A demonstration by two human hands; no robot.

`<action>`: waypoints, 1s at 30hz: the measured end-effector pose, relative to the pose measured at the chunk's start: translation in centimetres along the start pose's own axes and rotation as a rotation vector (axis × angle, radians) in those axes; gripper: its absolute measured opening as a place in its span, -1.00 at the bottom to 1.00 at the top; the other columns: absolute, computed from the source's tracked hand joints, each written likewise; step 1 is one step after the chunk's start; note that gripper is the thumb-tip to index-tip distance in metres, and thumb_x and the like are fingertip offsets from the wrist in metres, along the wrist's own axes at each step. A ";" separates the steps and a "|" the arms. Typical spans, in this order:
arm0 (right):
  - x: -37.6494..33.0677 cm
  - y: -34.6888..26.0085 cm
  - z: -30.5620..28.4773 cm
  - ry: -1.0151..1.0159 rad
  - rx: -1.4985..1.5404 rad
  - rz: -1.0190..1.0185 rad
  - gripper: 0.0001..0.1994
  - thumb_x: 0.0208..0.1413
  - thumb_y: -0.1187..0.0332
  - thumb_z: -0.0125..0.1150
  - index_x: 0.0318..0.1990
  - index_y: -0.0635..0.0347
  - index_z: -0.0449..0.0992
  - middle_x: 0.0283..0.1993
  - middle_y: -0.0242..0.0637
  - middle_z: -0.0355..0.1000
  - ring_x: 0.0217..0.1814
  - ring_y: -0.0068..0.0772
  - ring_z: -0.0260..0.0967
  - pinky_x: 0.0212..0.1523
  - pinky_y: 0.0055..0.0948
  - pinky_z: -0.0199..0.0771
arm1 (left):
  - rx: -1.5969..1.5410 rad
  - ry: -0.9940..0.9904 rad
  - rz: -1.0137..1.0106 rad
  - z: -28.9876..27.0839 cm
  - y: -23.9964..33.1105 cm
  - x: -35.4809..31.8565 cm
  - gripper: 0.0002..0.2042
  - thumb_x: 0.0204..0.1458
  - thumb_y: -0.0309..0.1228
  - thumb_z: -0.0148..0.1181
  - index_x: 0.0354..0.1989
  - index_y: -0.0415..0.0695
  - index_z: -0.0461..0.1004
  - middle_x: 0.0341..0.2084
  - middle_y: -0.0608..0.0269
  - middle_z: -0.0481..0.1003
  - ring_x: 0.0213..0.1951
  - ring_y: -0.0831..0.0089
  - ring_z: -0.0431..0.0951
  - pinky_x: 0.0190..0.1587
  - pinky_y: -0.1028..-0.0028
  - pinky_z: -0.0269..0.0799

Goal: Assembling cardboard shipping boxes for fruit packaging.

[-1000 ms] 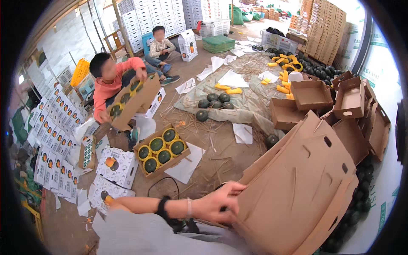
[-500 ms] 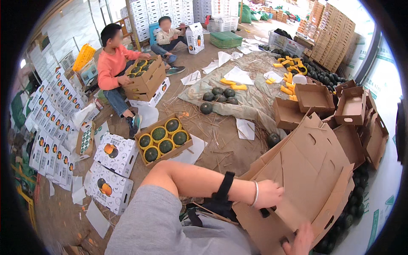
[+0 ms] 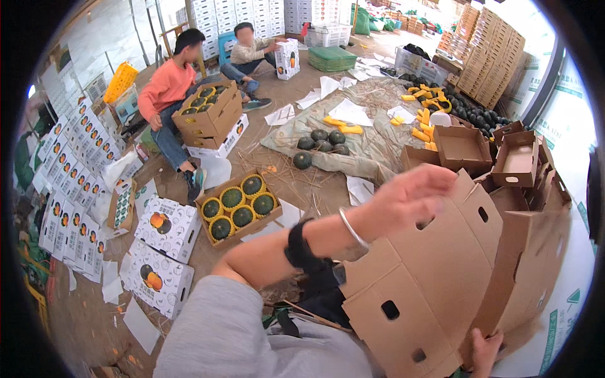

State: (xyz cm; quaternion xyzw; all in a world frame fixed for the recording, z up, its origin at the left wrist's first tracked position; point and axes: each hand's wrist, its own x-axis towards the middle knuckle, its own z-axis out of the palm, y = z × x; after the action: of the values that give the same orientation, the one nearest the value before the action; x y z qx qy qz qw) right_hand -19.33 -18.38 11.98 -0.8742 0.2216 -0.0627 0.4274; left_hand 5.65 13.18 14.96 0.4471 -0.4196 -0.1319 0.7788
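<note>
Brown corrugated carton blank (image 3: 441, 283) is being steadied: left hand (image 3: 409, 198) is pressing open-palmed on top, right hand (image 3: 484, 353) is gripping its lower edge.

left hand (image 3: 413, 195): arm crosses rightward, wrist bent, fingers (image 3: 435, 176) loosely curled over flattened cardboard box's (image 3: 435, 277) upper edge | right hand (image 3: 485, 353): low under box, fingertips gripping its bottom edge

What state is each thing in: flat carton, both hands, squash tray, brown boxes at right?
Flat cardboard carton: unfolded, tilted, held up.
Left hand: open, resting on the carton's top edge.
Right hand: gripping the carton's lower edge.
Squash tray: open, filled with six squashes.
Brown boxes: assembled, open, empty.
Stacked crates: open, filled.
</note>
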 end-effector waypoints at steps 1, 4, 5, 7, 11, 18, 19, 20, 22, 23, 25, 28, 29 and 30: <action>-1.5 -1.9 1.0 -0.004 0.099 0.120 -0.77 -0.01 0.40 0.14 -0.62 0.24 0.29 -0.69 -0.38 0.20 -0.70 -0.64 0.01 -0.71 -0.50 -0.01 | 0.103 0.022 -0.144 -1.5 -1.4 0.1 -0.41 0.06 -0.21 0.10 0.22 -0.10 0.03 0.14 0.17 0.17 0.18 0.38 0.15 0.17 0.33 0.13; -6.0 -4.1 4.2 -0.416 -0.115 -0.178 -0.87 -0.05 0.40 0.16 -0.42 0.28 0.41 -0.47 -0.24 0.35 -0.47 -0.36 0.23 -0.49 -0.40 0.23 | 0.263 0.138 -0.764 -5.0 -4.9 -1.2 -0.19 0.04 -0.07 0.08 0.32 -0.05 -0.29 0.25 0.14 -0.02 0.26 0.38 0.01 0.21 0.32 0.06; -7.2 -6.1 5.2 -0.645 -0.027 -0.451 -0.85 -0.07 0.47 0.13 -0.30 0.29 0.45 -0.29 -0.11 0.43 -0.28 -0.12 0.35 -0.31 -0.31 0.37 | 0.236 0.147 -0.825 -6.6 -7.1 -2.8 -0.16 0.03 -0.05 0.08 0.32 -0.04 -0.34 0.26 0.14 -0.02 0.26 0.37 0.01 0.21 0.33 0.05; -6.9 -5.4 3.8 -0.351 0.180 -0.157 -0.85 -0.09 0.48 0.16 -0.31 0.25 0.45 -0.29 -0.05 0.40 -0.23 -0.03 0.33 -0.31 -0.22 0.35 | 0.202 0.137 -0.875 -7.5 -8.4 -5.0 -0.13 0.03 -0.04 0.08 0.32 -0.03 -0.39 0.26 0.15 -0.03 0.26 0.35 0.02 0.21 0.33 0.05; 0.8 3.4 3.9 0.392 0.379 -0.337 -0.46 0.16 0.15 -0.18 0.17 0.40 0.13 0.25 -0.09 0.08 0.27 -0.24 0.06 0.25 -0.30 0.01 | -0.127 -0.014 -0.758 -5.1 -7.9 -5.5 -0.23 0.05 -0.10 0.07 0.31 -0.09 -0.24 0.27 0.14 -0.05 0.26 0.34 0.02 0.21 0.33 0.04; 3.2 7.0 5.7 -0.030 0.897 -0.268 -0.61 0.24 0.19 -0.29 0.03 0.31 0.26 0.11 -0.13 0.20 0.17 -0.32 0.11 0.18 -0.32 0.11 | 0.070 0.065 -0.448 -6.0 -9.4 -5.7 -0.64 0.06 -0.20 0.09 -0.08 -0.20 0.37 0.12 0.12 0.18 0.12 0.37 0.19 0.15 0.37 0.07; 3.3 5.6 6.0 -0.024 0.901 -0.265 -0.61 0.24 0.19 -0.29 0.03 0.31 0.26 0.11 -0.13 0.20 0.17 -0.32 0.11 0.18 -0.32 0.11 | 0.128 0.113 -0.368 -6.8 -10.3 -6.1 -0.68 0.07 -0.21 0.10 -0.13 -0.19 0.36 0.07 0.15 0.23 0.08 0.41 0.20 0.13 0.39 0.10; 3.6 4.0 6.6 0.076 1.126 -0.235 -0.61 0.24 0.20 -0.28 0.08 0.29 0.22 0.14 -0.14 0.17 0.16 -0.31 0.12 0.16 -0.32 0.14 | 0.038 0.172 -0.291 -7.2 -11.5 -6.4 -0.73 0.05 -0.26 0.14 -0.21 -0.15 0.30 -0.11 0.32 0.33 -0.14 0.68 0.28 -0.04 0.53 0.25; 3.4 2.8 6.0 0.491 0.390 -0.182 -0.49 0.23 0.12 -0.18 0.23 0.21 0.04 0.23 -0.17 0.06 0.20 -0.26 0.09 0.15 -0.32 0.14 | -0.044 0.107 -0.293 -5.2 -11.3 -5.9 -0.69 0.06 -0.26 0.11 -0.14 -0.18 0.28 -0.07 0.30 0.31 -0.08 0.61 0.28 0.01 0.50 0.20; 4.0 4.6 6.1 0.493 0.387 -0.180 -0.49 0.23 0.12 -0.18 0.23 0.21 0.04 0.23 -0.17 0.06 0.20 -0.26 0.09 0.15 -0.32 0.14 | -0.120 0.046 -0.294 -4.4 -11.1 -5.7 -0.66 0.08 -0.26 0.09 -0.06 -0.20 0.26 -0.02 0.28 0.30 -0.02 0.54 0.27 0.07 0.47 0.14; 5.8 10.9 4.8 0.546 0.380 -0.264 -0.45 0.20 0.11 -0.09 0.27 0.16 0.04 0.21 -0.21 0.15 0.24 -0.29 0.04 0.19 -0.30 0.06 | -0.111 0.074 -0.367 -4.7 -11.1 -4.6 -0.66 0.14 -0.16 -0.02 -0.08 -0.16 0.31 -0.17 0.45 0.33 -0.17 0.69 0.26 -0.04 0.58 0.19; 4.9 8.2 -0.7 -0.331 0.852 0.088 -0.48 0.16 0.10 -0.02 0.16 0.28 0.22 0.13 -0.09 0.25 0.16 -0.23 0.19 0.16 -0.25 0.14 | 0.179 -0.490 -0.780 -6.9 -8.1 -1.5 -0.69 0.18 -0.22 -0.11 -0.11 -0.18 0.43 -0.16 0.33 0.43 -0.03 0.57 0.32 0.07 0.52 0.18; 5.0 5.3 -2.0 -0.683 0.725 0.001 -0.51 0.16 0.13 0.00 0.11 0.32 0.28 0.06 -0.07 0.32 0.08 -0.20 0.28 0.14 -0.25 0.18 | 0.153 -0.552 -0.833 -7.0 -7.8 -0.6 -0.64 0.11 -0.20 0.01 -0.01 -0.16 0.36 -0.16 0.23 0.43 -0.03 0.54 0.32 0.04 0.50 0.23; 5.7 7.4 -3.8 -0.575 0.233 0.187 -0.53 0.04 0.16 0.15 -0.03 0.41 0.39 -0.06 -0.05 0.42 -0.05 -0.17 0.38 0.05 -0.26 0.30 | 0.299 -0.732 -0.800 -4.9 -7.2 1.6 -0.56 0.05 -0.16 0.08 0.04 -0.15 0.31 -0.17 0.13 0.43 0.00 0.47 0.33 0.03 0.47 0.24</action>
State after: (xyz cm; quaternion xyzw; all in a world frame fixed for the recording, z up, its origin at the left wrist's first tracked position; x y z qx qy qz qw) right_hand -17.85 -27.58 8.13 -0.7771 0.1623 0.2013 0.5738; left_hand 11.63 11.09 8.77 0.6019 -0.4744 -0.5026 0.4002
